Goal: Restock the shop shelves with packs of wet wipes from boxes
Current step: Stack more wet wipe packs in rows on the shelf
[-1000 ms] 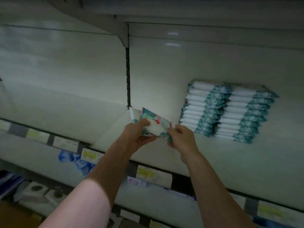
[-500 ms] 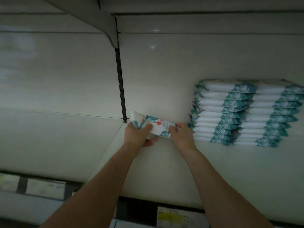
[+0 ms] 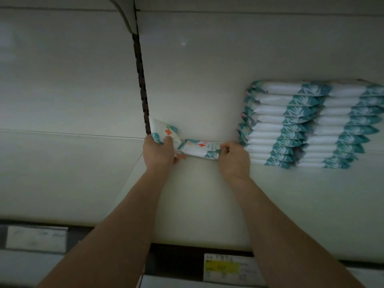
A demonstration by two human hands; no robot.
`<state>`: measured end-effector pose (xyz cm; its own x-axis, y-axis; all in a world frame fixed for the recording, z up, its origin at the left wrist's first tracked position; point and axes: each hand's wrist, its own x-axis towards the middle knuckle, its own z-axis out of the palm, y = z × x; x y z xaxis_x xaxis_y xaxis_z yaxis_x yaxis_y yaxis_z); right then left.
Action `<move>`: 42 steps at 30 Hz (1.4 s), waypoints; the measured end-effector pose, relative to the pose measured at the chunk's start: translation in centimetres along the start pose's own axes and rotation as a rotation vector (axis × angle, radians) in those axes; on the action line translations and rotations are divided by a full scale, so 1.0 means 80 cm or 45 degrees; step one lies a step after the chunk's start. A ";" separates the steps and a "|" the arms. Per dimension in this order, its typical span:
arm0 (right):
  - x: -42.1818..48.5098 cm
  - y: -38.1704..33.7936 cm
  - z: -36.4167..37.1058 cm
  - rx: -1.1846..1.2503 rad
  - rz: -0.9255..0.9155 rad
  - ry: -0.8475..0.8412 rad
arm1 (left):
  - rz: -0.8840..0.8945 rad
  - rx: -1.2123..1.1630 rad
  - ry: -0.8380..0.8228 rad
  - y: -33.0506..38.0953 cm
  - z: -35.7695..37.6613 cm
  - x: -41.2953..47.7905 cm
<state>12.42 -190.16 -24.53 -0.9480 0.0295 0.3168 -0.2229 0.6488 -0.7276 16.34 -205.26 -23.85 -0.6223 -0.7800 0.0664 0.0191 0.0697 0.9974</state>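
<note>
Both my arms reach deep onto a white shelf point(image 3: 197, 204). My left hand point(image 3: 159, 151) grips one wet wipes pack point(image 3: 164, 132), white with teal leaves and a red cross, tilted up against the back wall beside the dark slotted upright. My right hand point(image 3: 234, 157) pinches the right end of a second pack point(image 3: 199, 149) that lies low at the back of the shelf. Two tall stacks of the same packs point(image 3: 307, 123) stand against the back wall just right of my right hand.
A dark slotted upright point(image 3: 142, 80) divides this bay from the left bay point(image 3: 62, 173). A shelf bracket point(image 3: 126, 15) hangs overhead. Price labels point(image 3: 224, 268) run along the shelf's front edge.
My hands moved further back into the shelf with the packs. The packs, held together before, are now split apart: one tilted in the left hand, one low in the right.
</note>
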 end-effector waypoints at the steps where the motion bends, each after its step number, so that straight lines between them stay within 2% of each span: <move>1: 0.000 0.000 0.000 -0.041 -0.021 -0.019 | 0.043 0.052 0.033 0.001 -0.002 0.000; 4: 0.003 0.001 0.002 -0.174 -0.069 -0.045 | 0.153 0.099 0.152 0.008 -0.005 -0.003; 7: 0.002 0.002 0.004 -0.312 -0.132 -0.072 | 0.254 -0.075 0.221 0.018 -0.007 -0.008; 9: -0.001 -0.001 0.003 -0.402 -0.188 -0.123 | 0.246 -0.203 0.125 0.023 -0.005 -0.012; 11: -0.003 -0.011 -0.003 -0.437 -0.264 -0.092 | 0.148 -0.231 -0.072 0.026 -0.001 -0.017; 14: -0.007 -0.030 -0.012 -0.091 -0.345 0.055 | -0.017 -0.294 -0.296 0.031 0.004 -0.024; 18: -0.010 -0.049 -0.016 0.620 0.033 -0.386 | -0.173 -0.376 -0.412 0.034 0.002 -0.021; 19: -0.009 -0.050 -0.019 0.728 0.097 -0.428 | -0.186 -0.374 -0.409 0.034 0.001 -0.020; 23: -0.003 -0.050 -0.028 1.002 0.206 -0.355 | -0.171 -0.355 -0.356 0.028 -0.001 -0.011; 26: -0.002 -0.051 -0.028 1.247 0.331 -0.487 | -0.135 -0.330 -0.358 0.026 0.000 -0.011; 28: 0.000 -0.048 -0.024 1.168 0.295 -0.496 | -0.102 -0.230 -0.305 0.026 0.001 -0.011; 31: 0.006 -0.038 -0.013 0.731 0.116 -0.239 | -0.008 -0.006 -0.238 0.021 0.002 -0.009; 33: 0.009 -0.033 -0.009 0.578 0.027 -0.112 | 0.064 0.122 -0.222 0.017 0.002 -0.007; 36: 0.006 -0.034 -0.012 0.560 -0.016 -0.266 | 0.155 0.263 -0.196 0.012 0.000 -0.008; 38: 0.005 -0.031 -0.014 0.440 -0.099 -0.359 | 0.180 0.334 -0.193 0.010 -0.001 -0.008; 42: 0.007 -0.017 -0.008 -0.017 -0.267 -0.283 | 0.172 0.412 -0.202 0.010 -0.001 -0.008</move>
<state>12.34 -190.55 -23.01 -0.9084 -0.2726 0.3170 -0.4174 0.6330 -0.6519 16.78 -204.77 -23.10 -0.7447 -0.6464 0.1659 -0.1230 0.3773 0.9179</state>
